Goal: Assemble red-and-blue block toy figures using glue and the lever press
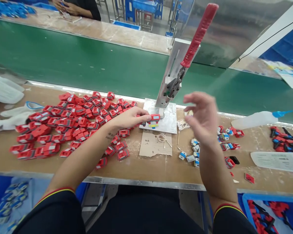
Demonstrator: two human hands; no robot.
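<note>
My left hand point(134, 117) is closed on a red plastic toy car part point(155, 117), with a small yellow, white and blue piece showing beneath it. The held part is over the metal base plate point(146, 105) of a hand press point(172, 84), close to the foot of its ram. My right hand point(202, 117) is raised to the right of the press, slightly blurred, its thumb and fingers curved apart with nothing visible between them. Above it rises the press's red handle point(199, 35).
Many red toy parts point(70, 122) are heaped on the left. Small white-and-blue pieces point(195, 151) lie at right, near a white bottle point(255, 120) with a blue tip. Cardboard point(151, 146) lies before the press, a green belt point(88, 61) behind it. A co-worker's hands point(68, 7) show across.
</note>
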